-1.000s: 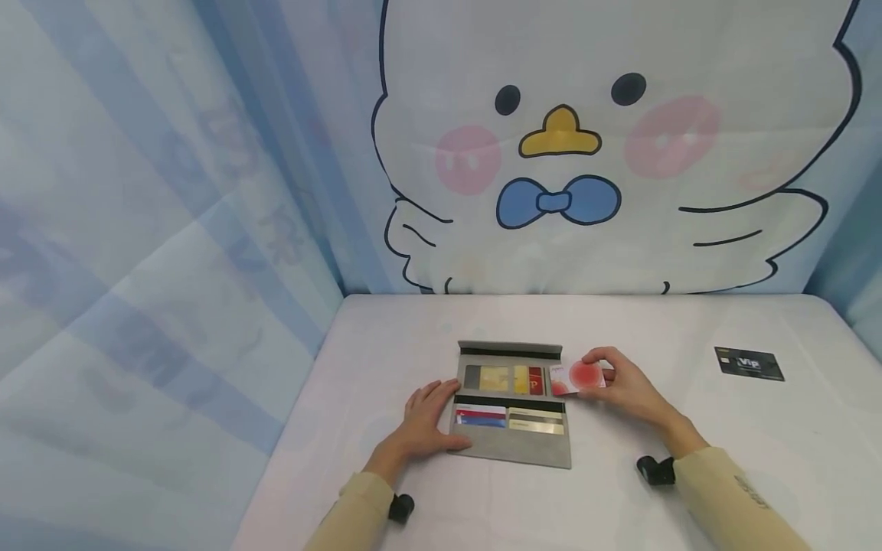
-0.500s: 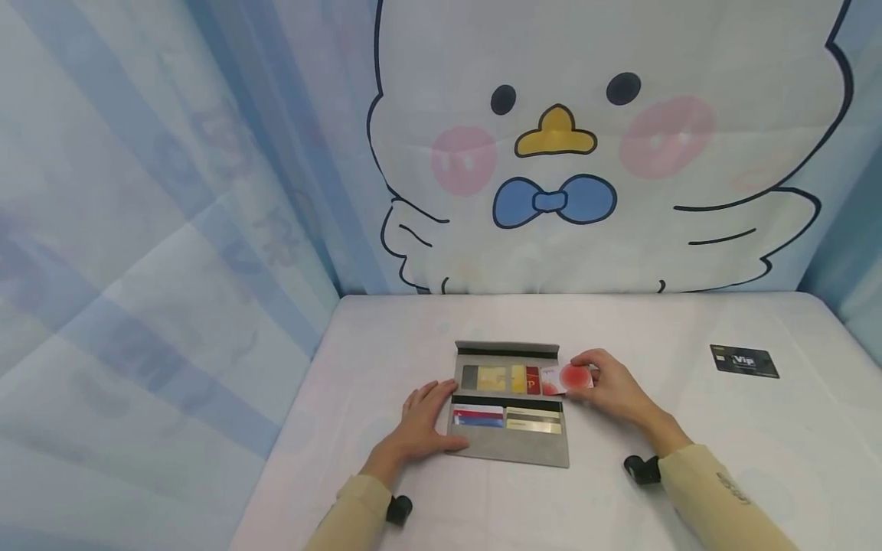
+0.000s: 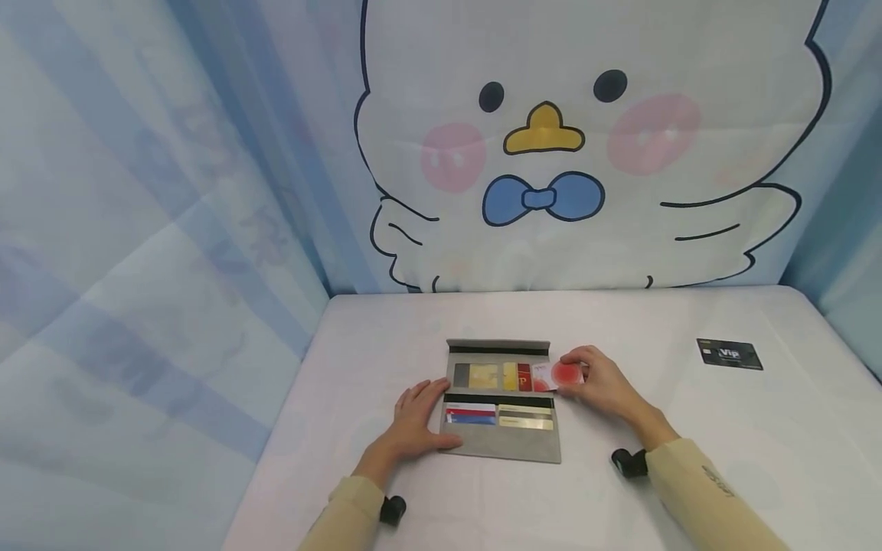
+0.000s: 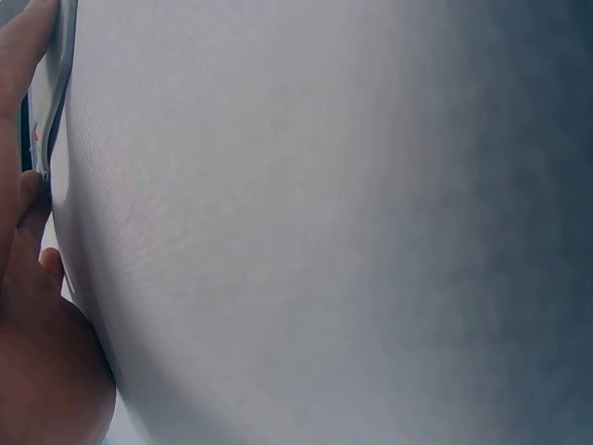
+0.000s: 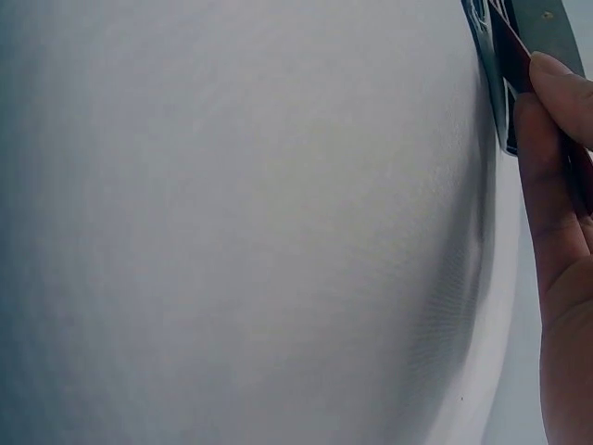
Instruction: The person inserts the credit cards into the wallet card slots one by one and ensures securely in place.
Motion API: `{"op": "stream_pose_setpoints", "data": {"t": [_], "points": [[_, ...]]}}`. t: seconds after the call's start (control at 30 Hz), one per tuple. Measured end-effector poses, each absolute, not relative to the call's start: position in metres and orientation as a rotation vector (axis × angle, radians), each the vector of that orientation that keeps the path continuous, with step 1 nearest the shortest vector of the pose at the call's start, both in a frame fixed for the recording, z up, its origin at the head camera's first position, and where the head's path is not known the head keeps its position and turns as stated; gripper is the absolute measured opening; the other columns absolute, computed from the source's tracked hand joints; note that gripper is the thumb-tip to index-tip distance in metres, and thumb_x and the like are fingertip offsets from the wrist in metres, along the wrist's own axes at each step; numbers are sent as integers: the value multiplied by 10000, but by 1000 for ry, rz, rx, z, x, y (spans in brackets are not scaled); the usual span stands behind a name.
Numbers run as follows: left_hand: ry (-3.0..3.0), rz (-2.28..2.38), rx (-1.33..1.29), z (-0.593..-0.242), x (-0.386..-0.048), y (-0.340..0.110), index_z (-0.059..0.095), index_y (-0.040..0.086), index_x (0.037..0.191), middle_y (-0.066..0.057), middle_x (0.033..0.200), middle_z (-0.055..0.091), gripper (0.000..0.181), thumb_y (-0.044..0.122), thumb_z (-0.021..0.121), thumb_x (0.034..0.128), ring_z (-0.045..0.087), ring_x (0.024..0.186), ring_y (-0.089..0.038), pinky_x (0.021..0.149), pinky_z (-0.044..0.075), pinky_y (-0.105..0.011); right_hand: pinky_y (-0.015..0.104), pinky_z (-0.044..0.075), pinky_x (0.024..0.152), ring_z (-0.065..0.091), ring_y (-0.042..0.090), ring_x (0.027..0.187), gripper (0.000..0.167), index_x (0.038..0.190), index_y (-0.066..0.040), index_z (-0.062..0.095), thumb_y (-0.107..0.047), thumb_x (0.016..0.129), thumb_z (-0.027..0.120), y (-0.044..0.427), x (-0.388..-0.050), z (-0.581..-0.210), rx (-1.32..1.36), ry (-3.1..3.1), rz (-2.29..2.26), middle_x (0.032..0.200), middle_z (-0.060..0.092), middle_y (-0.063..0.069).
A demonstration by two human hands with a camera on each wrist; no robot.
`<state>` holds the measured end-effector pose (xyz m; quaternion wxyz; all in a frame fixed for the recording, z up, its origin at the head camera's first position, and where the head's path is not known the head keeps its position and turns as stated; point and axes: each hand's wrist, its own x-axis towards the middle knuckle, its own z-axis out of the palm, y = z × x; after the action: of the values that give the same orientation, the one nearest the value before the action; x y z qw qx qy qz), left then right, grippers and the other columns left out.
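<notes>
A grey wallet (image 3: 501,446) lies unfolded on the table, with several cards in its upper and lower sections. My left hand (image 3: 413,428) rests at the wallet's left edge, fingers spread and thumb on the lower section. On the other side, my right hand (image 3: 609,389) pinches a white and pink card (image 3: 544,375) with a red circle between thumb and fingers. The card's left part lies over the right end of the upper section, beside a red card (image 3: 524,376); how deep it sits in a slot I cannot tell. The right wrist view shows the pinching fingers (image 5: 548,176) at the frame's edge.
A black VIP card (image 3: 729,353) lies flat on the white table (image 3: 620,505), far to the right of the wallet. Behind the table hangs a curtain (image 3: 544,252) with a cartoon bird; more curtain (image 3: 138,268) covers the left side.
My right hand has moved the pink card left, further over the wallet's upper section. My left hand keeps its place on the wallet. The head view has shifted slightly.
</notes>
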<state>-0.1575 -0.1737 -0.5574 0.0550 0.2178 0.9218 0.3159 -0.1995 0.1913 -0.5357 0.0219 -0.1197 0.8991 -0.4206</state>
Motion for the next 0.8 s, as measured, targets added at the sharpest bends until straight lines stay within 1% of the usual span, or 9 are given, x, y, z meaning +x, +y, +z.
{"op": "stream_pose_setpoints", "data": {"t": [0.1, 0.17, 0.33, 0.6, 0.8], "points": [[2799, 946, 634, -557, -156, -175, 396, 57, 1524, -106, 1557, 411, 949, 431, 848, 777, 238, 1457, -364, 1169, 90, -606, 576, 469, 995, 564, 426, 1151, 492, 1202, 62, 640, -105, 798, 864, 190, -201, -538, -384, 2791, -1303, 1272, 544, 237], [2792, 939, 613, -554, -155, -175, 392, 56, 1527, -100, 1564, 404, 949, 427, 847, 782, 228, 1465, -356, 1178, 80, -590, 576, 475, 987, 568, 420, 1139, 485, 1194, 63, 641, -89, 791, 865, 189, -202, -540, -389, 2803, -1306, 1262, 546, 232], [2793, 942, 612, -554, -155, -177, 393, 46, 1526, -101, 1566, 402, 947, 418, 849, 784, 228, 1465, -362, 1177, 83, -594, 576, 485, 970, 564, 406, 1116, 464, 1188, 72, 637, -39, 788, 847, 185, -203, -542, -400, 2839, -1322, 1238, 540, 222], [2780, 927, 606, -559, -156, -177, 385, 89, 1542, -70, 1581, 385, 956, 442, 847, 783, 215, 1473, -333, 1178, 94, -582, 571, 484, 979, 567, 401, 1132, 459, 1189, 64, 649, -82, 804, 849, 190, -204, -541, -431, 2826, -1251, 1241, 553, 217], [2777, 935, 581, -556, -157, -175, 382, 109, 1548, -57, 1586, 380, 957, 449, 846, 784, 206, 1478, -325, 1182, 83, -583, 595, 465, 988, 552, 405, 1126, 422, 1150, 54, 674, -84, 796, 857, 194, -207, -537, -473, 2805, -1234, 1231, 553, 226]]}}
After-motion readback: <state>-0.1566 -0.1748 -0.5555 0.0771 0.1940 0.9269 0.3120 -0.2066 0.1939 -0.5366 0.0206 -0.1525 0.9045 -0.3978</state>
